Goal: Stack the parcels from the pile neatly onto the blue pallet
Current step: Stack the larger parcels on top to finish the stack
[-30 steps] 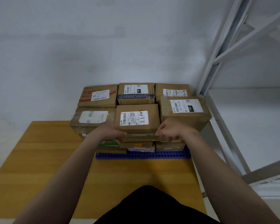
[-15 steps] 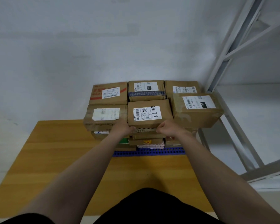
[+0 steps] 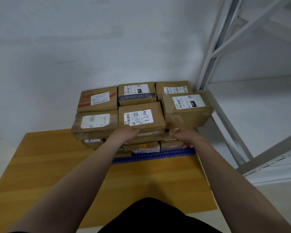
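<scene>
Two bare forearms [image 3: 84,174], black garment [image 3: 151,216], perhaps a shirt

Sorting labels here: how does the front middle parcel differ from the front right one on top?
The middle parcel has handwriting on its label and looks flatter; the right parcel has a black 102 tag, glossy tape, and looks bulkier. Both are brown cardboard with white labels.

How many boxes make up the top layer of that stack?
6: back-left box, back-middle box, back-right box, front-left box, front-middle box, front-right box. The boxes underneath are mostly hidden, so the whole stack holds more.
</scene>
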